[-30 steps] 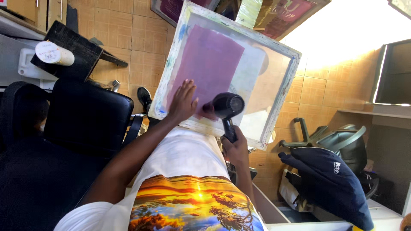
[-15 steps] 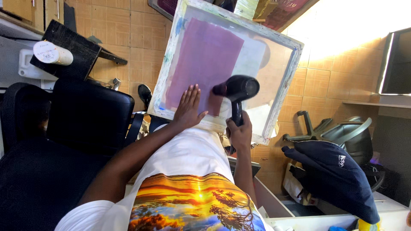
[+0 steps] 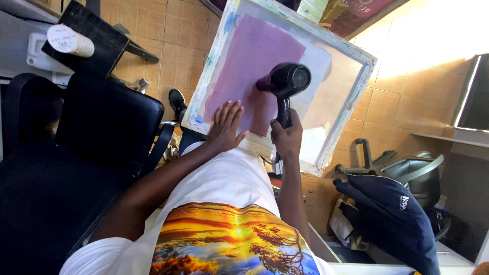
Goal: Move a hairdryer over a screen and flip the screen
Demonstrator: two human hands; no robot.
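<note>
A framed printing screen (image 3: 351, 97) with a purple coated mesh rests tilted on my lap, its pale frame smeared with paint. My left hand (image 3: 225, 127) lies flat with fingers spread on the lower part of the purple mesh. My right hand (image 3: 287, 137) grips the handle of a black hair dryer (image 3: 285, 84), whose nozzle points at the mesh just above my left hand. I wear a white shirt with a sunset print.
A black padded office chair (image 3: 102, 122) stands at left. A dark blue cap (image 3: 392, 219) rests at lower right beside an overturned chair base (image 3: 387, 163). A black board with a white roll (image 3: 71, 40) sits at upper left. A dark monitor (image 3: 473, 97) is at right.
The hair dryer has moved up and to the right across the mesh. My left hand has stayed flat on the lower part of the screen.
</note>
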